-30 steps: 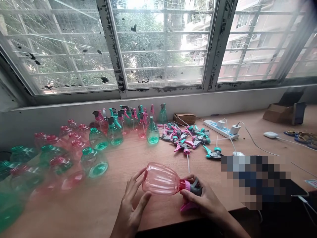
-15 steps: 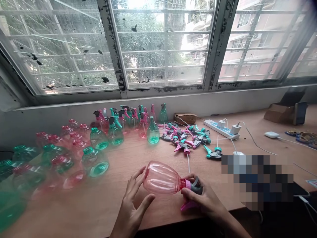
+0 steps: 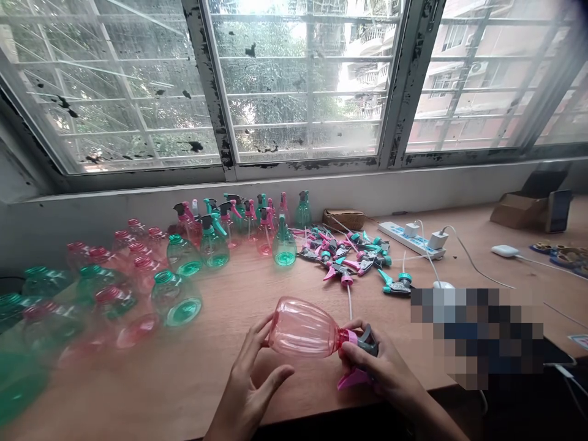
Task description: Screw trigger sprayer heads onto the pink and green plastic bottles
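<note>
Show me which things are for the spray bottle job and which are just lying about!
For the job:
clear pink plastic bottle
pink and grey plastic spray head in the right hand
pile of pink, green and grey plastic spray heads
other clear pink and green plastic bottles

Seem just lying about:
white plastic power strip
brown cardboard box
flat dark phone

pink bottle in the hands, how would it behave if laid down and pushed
The pink bottle looks light for its size: no liquid shows through its see-through wall. Its smooth, shiny surface may be slippery. Its rounded body might roll, though the sprayer jutting from its neck would probably stop it.
</note>
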Demonstrator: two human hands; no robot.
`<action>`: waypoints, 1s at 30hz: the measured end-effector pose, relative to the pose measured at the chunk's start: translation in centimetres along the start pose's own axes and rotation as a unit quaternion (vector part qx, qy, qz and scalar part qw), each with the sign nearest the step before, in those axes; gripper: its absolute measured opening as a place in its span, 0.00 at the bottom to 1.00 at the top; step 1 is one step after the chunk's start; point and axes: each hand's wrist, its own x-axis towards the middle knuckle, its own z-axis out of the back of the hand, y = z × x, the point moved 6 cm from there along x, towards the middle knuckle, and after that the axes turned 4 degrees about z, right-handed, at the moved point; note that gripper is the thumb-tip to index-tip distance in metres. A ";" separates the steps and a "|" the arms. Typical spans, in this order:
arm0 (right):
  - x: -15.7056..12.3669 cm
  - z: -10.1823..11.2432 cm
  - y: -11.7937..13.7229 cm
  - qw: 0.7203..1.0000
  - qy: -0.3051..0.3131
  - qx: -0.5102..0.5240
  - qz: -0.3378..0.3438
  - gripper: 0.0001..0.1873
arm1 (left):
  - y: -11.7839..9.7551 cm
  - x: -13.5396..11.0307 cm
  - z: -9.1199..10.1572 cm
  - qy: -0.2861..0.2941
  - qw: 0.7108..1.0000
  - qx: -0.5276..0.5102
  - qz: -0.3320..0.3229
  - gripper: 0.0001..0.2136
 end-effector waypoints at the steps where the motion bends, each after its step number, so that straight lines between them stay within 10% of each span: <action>1: 0.0 -0.1 0.1 1.000 0.003 -0.017 0.004 0.19 | 0.0 0.0 0.1 -0.003 1.000 -0.011 0.006 0.24; 30: -0.1 -0.1 0.5 0.999 -0.034 -0.016 -0.001 0.21 | -0.3 0.2 0.2 -0.025 1.000 -0.016 -0.007 0.20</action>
